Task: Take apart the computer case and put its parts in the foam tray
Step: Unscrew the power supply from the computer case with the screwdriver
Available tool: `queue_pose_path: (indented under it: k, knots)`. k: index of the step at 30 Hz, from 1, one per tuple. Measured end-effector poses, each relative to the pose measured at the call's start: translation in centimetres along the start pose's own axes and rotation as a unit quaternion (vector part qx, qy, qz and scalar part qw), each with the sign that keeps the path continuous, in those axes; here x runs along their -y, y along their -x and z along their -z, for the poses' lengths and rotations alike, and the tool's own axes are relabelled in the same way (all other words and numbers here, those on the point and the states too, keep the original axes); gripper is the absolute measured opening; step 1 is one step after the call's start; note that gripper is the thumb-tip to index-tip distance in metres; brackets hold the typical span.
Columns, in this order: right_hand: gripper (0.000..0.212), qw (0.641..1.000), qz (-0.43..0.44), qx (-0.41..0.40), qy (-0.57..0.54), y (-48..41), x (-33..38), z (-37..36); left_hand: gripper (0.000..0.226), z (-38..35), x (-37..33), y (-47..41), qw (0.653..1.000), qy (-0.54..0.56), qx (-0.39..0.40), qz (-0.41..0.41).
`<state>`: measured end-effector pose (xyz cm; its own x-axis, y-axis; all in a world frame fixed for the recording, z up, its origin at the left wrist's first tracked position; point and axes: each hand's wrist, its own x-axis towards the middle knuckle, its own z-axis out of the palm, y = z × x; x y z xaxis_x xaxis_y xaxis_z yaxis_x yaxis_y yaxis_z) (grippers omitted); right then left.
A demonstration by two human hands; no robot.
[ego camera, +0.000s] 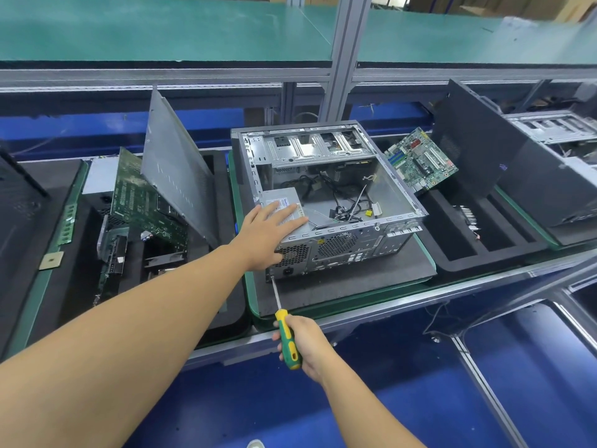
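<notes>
Head cam, looking down at the bench. Got the computer case (339, 250) lying open side up dead centre on a dark pad (339, 287), rear panel facing 6 o'clock. Reaching in long from 8 o'clock with a nearly straight arm, left hand (271, 227) laid flat, fingers straight and spread, on the power supply (284, 197) in the case's 7 o'clock corner. Gripping a yellow-green screwdriver (289, 341) in the right hand (307, 344) down at 6 o'clock, fingers wrapped round the handle, shaft pointing toward 12, tip right at the case's lower rear corner. Can't tell if it's actually seated in a screw. At 3 o'clock, a black foam tray (468, 253) with a green motherboard (420, 160) propped at its far edge. At 9 o'clock, a second tray (231, 295) holding a grey side panel (174, 169), leaning upright.
</notes>
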<state>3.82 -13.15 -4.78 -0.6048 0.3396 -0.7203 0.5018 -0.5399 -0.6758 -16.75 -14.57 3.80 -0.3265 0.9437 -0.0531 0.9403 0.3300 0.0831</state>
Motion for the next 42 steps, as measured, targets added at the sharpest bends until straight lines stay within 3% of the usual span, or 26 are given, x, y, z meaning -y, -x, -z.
queue_pose_path:
  k: [11, 20, 25, 33, 38, 42]
  knots:
    - [0.019, 0.997, 0.056, -0.026, 0.042, 0.1, -0.4, 0.9, 0.097, -0.2, 0.0, -0.1, 1.000, 0.005, -0.006, 0.002]
    - [0.030, 1.000, 0.004, -0.013, 0.017, 0.1, 0.0, 0.2, 0.096, -0.2, 0.0, 0.0, 1.000, 0.003, -0.009, 0.002]
    - [0.017, 0.998, 0.055, -0.023, 0.034, 0.2, -0.4, 0.8, 0.097, -0.2, 0.0, 0.0, 1.000, 0.003, -0.006, 0.002]
    - [0.013, 0.995, 0.072, -0.026, 0.067, 0.1, -0.4, 1.3, 0.097, -0.2, 0.0, 0.0, 1.000, 0.006, -0.007, 0.002]
    - [0.031, 1.000, 0.001, -0.011, -0.001, -0.1, 0.1, 0.8, 0.097, -0.1, 0.0, 0.0, 1.000, 0.005, -0.006, 0.003]
    - [0.025, 0.999, 0.037, -0.012, 0.032, 0.0, -0.1, 0.9, 0.095, 0.0, -0.1, 0.0, 1.000, 0.007, -0.003, 0.003]
